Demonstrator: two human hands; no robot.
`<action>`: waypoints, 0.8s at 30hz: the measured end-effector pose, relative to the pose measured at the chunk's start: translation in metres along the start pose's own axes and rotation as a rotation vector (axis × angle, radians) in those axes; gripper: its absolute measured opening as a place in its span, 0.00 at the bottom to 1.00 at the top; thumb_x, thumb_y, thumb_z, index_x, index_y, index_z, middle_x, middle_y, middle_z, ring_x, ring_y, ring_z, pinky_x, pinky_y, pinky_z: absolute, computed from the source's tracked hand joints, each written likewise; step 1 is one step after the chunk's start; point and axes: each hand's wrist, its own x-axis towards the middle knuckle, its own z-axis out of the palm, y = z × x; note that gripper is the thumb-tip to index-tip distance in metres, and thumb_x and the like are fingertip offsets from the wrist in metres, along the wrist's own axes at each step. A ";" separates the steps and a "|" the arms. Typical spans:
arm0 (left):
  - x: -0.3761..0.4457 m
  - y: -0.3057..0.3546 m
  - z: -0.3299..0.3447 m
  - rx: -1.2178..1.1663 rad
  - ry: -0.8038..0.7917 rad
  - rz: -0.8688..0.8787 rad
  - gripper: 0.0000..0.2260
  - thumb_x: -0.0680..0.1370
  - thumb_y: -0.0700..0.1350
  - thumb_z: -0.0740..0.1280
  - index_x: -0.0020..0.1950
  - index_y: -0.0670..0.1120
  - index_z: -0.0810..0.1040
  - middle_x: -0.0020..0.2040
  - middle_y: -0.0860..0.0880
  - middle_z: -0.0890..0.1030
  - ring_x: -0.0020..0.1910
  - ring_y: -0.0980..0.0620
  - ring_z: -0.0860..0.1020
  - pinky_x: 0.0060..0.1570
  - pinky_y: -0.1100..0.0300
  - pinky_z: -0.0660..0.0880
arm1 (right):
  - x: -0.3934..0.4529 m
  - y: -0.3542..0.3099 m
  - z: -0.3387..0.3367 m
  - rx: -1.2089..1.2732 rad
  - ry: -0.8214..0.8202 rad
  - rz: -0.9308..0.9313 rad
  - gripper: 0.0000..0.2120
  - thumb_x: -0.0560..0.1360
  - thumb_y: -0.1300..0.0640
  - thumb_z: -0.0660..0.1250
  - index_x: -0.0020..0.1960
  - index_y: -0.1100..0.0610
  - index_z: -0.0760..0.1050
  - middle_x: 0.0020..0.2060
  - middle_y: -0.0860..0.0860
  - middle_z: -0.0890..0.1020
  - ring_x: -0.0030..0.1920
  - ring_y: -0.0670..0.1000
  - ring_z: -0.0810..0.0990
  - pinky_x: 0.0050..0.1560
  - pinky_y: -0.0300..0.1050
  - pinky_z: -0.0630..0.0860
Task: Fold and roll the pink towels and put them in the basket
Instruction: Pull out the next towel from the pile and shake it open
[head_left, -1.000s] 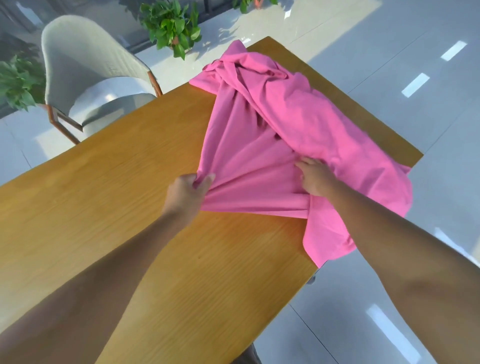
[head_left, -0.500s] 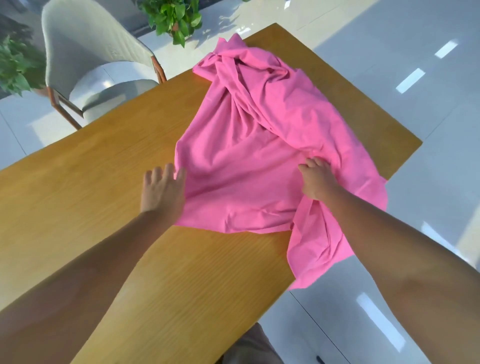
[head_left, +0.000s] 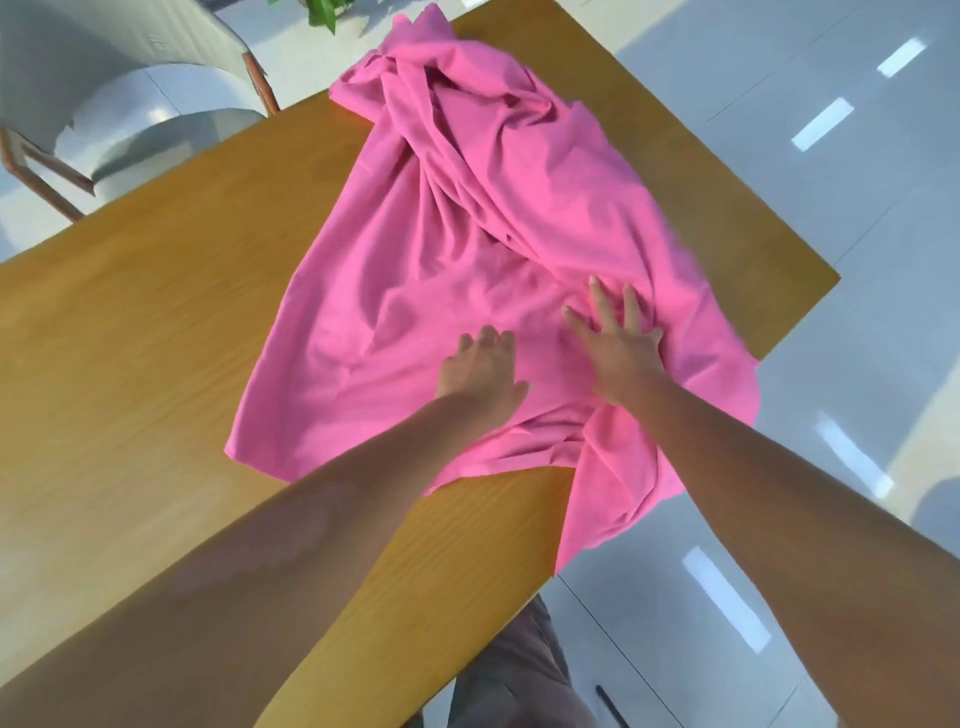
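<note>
1. Containers first: nothing that holds anything shows in this view, so the pink towel (head_left: 483, 249) lies straight on the wooden table (head_left: 156, 338), spread and rumpled, with deep folds bunched at its far end.

2. Both palms are down on the cloth! The left hand (head_left: 480, 371) lies flat near the towel's near middle, fingers straight and together, gripping nothing. The right hand (head_left: 621, 345) rests just beside it, fingers spread wide and pressing the fabric, holding nothing either.

3. Edges now: the towel's near right part spills over the table's right edge and hangs down in a pointed flap towards the floor (head_left: 857, 182). Its right side runs close to the table's right-hand corner, and its far tip reaches the table's far edge.

4. Room to move: a broad stretch of bare wood opens to the left of the towel, and more bare wood sits between the near hem and the person's body. A grey chair (head_left: 119, 78) stands off the table's far left corner, well apart from the cloth. A scrap of green plant (head_left: 324, 10) peeks in at the top.

5. Against half a second ago: the left hand has come off the towel's left edge and onto the cloth, close to the right. The right hand, then curled into the fabric, now lies opened out flat. The near left corner of the towel now lies further out across the wood.
</note>
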 end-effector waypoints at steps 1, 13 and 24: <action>0.009 0.014 0.007 0.018 -0.023 0.010 0.27 0.79 0.54 0.68 0.73 0.44 0.66 0.70 0.44 0.69 0.65 0.42 0.70 0.54 0.47 0.75 | 0.002 0.007 0.001 0.000 0.036 -0.029 0.35 0.79 0.61 0.62 0.79 0.41 0.54 0.81 0.49 0.42 0.79 0.66 0.45 0.62 0.72 0.71; 0.047 0.051 0.025 0.119 -0.163 0.072 0.10 0.80 0.34 0.62 0.59 0.42 0.76 0.60 0.43 0.78 0.60 0.41 0.77 0.55 0.49 0.76 | -0.002 0.069 -0.011 0.431 0.323 -0.302 0.29 0.69 0.78 0.60 0.66 0.61 0.78 0.71 0.57 0.73 0.71 0.60 0.71 0.60 0.59 0.76; -0.013 -0.026 -0.012 0.003 -0.398 0.081 0.05 0.78 0.46 0.72 0.47 0.46 0.79 0.51 0.45 0.81 0.51 0.43 0.79 0.49 0.55 0.74 | 0.012 0.114 -0.073 -0.034 0.115 -0.144 0.20 0.79 0.61 0.62 0.70 0.53 0.75 0.75 0.52 0.66 0.75 0.56 0.60 0.70 0.53 0.68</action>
